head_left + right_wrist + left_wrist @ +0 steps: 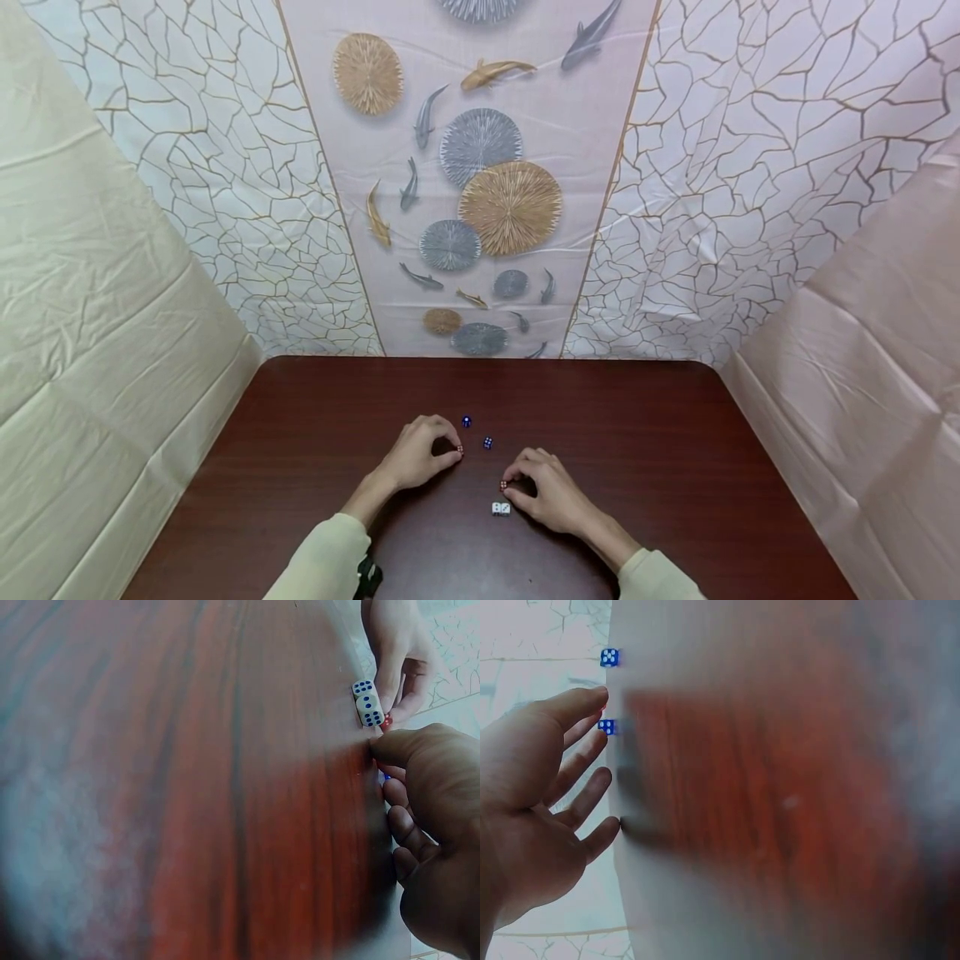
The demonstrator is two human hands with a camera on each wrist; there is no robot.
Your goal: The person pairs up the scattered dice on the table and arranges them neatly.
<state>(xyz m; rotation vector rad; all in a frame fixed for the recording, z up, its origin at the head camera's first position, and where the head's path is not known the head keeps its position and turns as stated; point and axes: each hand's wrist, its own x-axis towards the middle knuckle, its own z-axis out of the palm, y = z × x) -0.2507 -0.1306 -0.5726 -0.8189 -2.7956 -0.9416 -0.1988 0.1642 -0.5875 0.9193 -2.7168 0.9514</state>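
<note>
My left hand (414, 456) pinches a small red die (461, 450) between thumb and index fingertip, low over the table. In the left wrist view the other fingers are spread and slightly bent. Nearer to me, on the right, my right hand (553, 493) pinches a second red die (503, 485) between thumb and index finger. Two white dice (501, 508) sit side by side just below that thumb; the right wrist view shows the blue pips of the white dice (367, 703). Beyond the hands lie two blue dice, one farther back (467, 422) and one nearer (487, 442).
The dark red-brown wooden table (337, 400) has a glossy top. A patterned cloth (480, 275) with fish and round motifs hangs behind its far edge. Plain pale cloths flank it on the left (112, 292) and right (847, 350). A black object (367, 577) shows at the left sleeve.
</note>
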